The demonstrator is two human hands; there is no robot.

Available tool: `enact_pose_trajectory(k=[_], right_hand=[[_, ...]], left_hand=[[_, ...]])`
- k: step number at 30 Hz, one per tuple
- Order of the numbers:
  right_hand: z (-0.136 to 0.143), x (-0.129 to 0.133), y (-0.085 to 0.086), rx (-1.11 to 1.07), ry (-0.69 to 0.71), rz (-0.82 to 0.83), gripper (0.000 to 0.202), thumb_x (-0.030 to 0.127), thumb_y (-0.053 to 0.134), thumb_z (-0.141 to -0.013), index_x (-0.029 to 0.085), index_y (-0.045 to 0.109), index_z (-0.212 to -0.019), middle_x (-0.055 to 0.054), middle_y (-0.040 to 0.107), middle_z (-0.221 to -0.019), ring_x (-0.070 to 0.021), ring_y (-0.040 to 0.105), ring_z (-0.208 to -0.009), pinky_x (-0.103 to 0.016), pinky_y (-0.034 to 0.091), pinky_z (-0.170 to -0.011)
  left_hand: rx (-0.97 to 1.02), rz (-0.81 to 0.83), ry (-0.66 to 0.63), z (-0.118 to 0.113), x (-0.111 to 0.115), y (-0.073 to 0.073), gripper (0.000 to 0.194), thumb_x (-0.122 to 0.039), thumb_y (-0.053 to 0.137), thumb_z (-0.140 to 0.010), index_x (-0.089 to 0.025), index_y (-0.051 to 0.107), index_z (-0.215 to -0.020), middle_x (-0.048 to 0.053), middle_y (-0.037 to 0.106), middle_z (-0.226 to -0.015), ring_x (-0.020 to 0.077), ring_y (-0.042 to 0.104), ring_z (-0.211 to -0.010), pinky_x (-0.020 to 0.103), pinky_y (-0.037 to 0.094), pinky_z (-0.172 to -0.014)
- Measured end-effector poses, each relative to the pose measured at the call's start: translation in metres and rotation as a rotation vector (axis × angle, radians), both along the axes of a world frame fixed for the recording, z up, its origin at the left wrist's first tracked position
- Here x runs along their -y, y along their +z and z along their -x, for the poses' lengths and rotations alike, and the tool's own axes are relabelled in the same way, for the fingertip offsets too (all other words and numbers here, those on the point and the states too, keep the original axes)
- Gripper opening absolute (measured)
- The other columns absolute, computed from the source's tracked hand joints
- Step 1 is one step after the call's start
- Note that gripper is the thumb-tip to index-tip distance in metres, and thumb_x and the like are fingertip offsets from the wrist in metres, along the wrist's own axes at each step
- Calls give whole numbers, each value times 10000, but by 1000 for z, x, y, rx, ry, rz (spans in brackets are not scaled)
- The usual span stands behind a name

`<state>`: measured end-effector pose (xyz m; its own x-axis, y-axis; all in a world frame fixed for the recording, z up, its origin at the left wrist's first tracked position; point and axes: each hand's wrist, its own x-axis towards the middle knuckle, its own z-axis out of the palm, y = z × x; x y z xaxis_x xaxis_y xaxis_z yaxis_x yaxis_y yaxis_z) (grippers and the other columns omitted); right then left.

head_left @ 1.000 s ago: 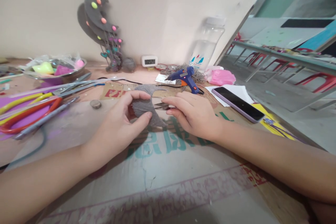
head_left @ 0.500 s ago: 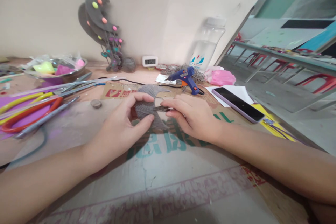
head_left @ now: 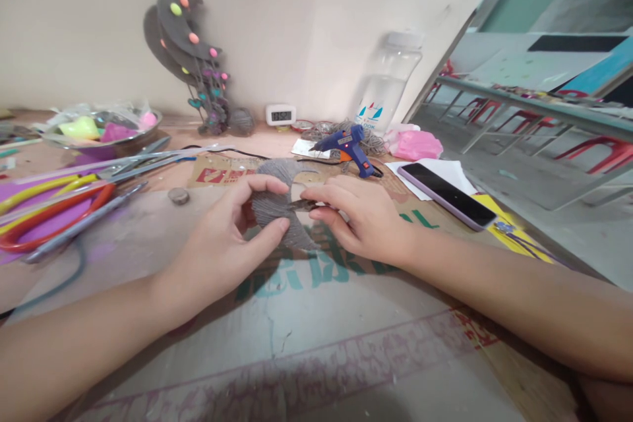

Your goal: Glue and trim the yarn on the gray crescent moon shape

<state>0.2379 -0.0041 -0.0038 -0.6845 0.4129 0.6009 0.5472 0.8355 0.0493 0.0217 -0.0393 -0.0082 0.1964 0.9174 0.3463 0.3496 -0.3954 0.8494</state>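
A grey crescent moon, wrapped in fine yarn, is held above the cardboard with its open side facing right. My left hand grips its rounded left side, thumb in front and fingers behind. From the right, my right hand pinches a small dark grey piece between thumb and forefinger. That piece reaches the crescent's inner curve; its exact kind is too small to make out, and the fingertips cover part of it.
Behind my hands lie a blue glue gun and a water bottle. A phone rests at right. Scissors and a metal bowl are at left. A decorated grey moon ornament stands against the wall.
The view has shifted very slightly. The crescent has tilted a little in my left hand, its lower tip reaching slightly further right. Both hands keep their grips.
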Motion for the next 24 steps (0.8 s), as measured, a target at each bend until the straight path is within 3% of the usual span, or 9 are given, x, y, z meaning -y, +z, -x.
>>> enact_pose_trajectory(k=[8,16,24], right_hand=[[-2,-2,-1,-30,40,-6,231,279,450,-963,149,596,-1087,-56,671,-872,-148,600,-751,-257,434,-670],[-2,-1,-1,-70,37,105,246,310,450,-962,170,608,-1088,-64,702,-935,-158,636,-795,-266,461,-695],[-3,-2,-3,-91,58,99,222,276,482,-952,162,613,-1091,-63,715,-965,-156,656,-820,-262,480,-712]], left_hand=[[17,-4,-1,1,1,2,251,-205,614,-806,-255,543,-1042,-7,601,-932,123,579,-699,248,505,-607],[-13,-11,37,1,3,3,257,-235,625,-791,-262,542,-1032,-12,594,-874,124,548,-638,250,491,-553],[-13,-33,27,1,3,1,245,-214,608,-801,-265,538,-1030,-11,599,-923,123,563,-674,251,495,-579]])
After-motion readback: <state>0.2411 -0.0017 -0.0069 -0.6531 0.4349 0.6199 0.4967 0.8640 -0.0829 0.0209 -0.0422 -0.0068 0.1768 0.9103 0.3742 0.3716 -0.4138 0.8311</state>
